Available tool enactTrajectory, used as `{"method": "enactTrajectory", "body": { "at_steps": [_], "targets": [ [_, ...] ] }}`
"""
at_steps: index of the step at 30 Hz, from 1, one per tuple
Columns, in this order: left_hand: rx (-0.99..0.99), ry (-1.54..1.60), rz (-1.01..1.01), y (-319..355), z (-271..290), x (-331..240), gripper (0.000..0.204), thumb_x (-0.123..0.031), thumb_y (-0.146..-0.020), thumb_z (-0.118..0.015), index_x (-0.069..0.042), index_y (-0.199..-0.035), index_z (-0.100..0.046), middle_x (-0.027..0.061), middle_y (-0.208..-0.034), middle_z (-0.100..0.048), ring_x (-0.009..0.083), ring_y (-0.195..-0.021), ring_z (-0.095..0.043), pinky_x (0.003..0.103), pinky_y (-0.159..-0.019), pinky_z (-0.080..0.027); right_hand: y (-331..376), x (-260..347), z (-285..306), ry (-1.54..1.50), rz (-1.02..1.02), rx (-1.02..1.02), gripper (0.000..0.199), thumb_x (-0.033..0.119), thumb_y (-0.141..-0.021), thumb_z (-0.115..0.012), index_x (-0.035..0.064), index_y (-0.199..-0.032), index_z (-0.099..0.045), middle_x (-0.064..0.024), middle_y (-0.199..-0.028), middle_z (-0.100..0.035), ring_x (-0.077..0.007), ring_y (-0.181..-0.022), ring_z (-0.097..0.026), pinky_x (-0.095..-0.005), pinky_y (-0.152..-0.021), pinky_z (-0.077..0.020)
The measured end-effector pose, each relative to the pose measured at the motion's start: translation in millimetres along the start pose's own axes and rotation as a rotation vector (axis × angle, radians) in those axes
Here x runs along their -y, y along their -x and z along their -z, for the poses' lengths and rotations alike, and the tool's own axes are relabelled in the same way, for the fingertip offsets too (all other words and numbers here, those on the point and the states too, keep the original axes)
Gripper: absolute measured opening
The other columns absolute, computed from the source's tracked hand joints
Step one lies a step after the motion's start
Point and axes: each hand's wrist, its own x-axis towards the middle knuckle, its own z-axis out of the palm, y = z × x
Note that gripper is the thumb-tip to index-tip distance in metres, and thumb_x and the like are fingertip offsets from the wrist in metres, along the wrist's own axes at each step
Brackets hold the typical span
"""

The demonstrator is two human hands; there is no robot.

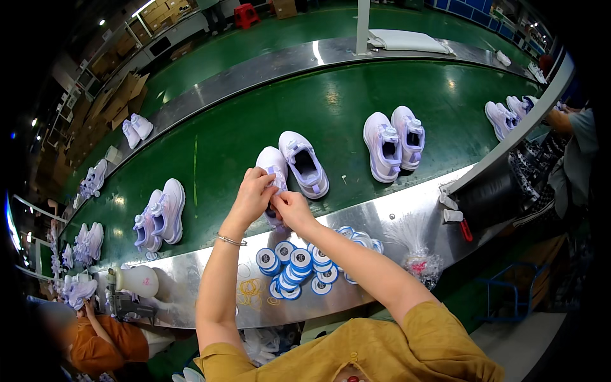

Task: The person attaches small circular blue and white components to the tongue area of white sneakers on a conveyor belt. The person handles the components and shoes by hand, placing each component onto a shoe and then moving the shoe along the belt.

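Note:
Over a white and lavender sneaker (272, 160) on the green belt, my left hand (253, 194) and my right hand (294, 212) meet at the laced upper. The fingers of both are pinched together, nearly touching; whatever small thing is between them is hidden. Its mate (304, 164) stands just to the right, opening upward. Below my hands, on the metal ledge (191, 299), lies a heap of round white tags with blue rims (299, 259). Yellow rubber bands (250, 290) lie left of the tags, and a bundle of thin clear plastic strands (410, 245) is to their right.
More sneaker pairs stand on the green belt (223, 134), one pair (393, 145) to the right and another (160, 216) to the left. A white tape-like roll (141, 281) sits at the ledge's left. A co-worker in an orange top (105, 340) is at lower left, another person (576, 137) at far right.

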Motion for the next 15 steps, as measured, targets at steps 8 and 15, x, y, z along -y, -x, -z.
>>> {"method": "enactTrajectory", "body": {
  "at_steps": [8, 15],
  "targets": [
    [-0.114, -0.153, 0.171, 8, 3, -14, 0.031, -0.015, -0.074, -0.073, 0.005, -0.094, -0.062, 0.0162, -0.087, -0.057, 0.0319, -0.085, -0.055, 0.039, -0.074, -0.047, 4, 9, -3, -0.085, -0.096, 0.033, 0.03, 0.024, -0.096, -0.049, 0.0034, -0.076, -0.058, -0.0004, -0.06, -0.051, -0.0065, -0.048, -0.046, -0.0223, -0.04, -0.0364],
    [-0.047, -0.054, 0.049, 8, -7, -1, 0.024, -0.011, -0.076, -0.071, 0.005, -0.092, -0.06, 0.0163, -0.091, -0.056, 0.0315, -0.087, -0.053, 0.039, -0.075, -0.046, 5, 1, -2, -0.043, -0.012, -0.006, 0.031, 0.022, -0.094, -0.05, -0.0009, -0.076, -0.061, -0.0072, -0.056, -0.058, -0.0142, -0.045, -0.054, -0.029, -0.043, -0.0416]
  ]
}}
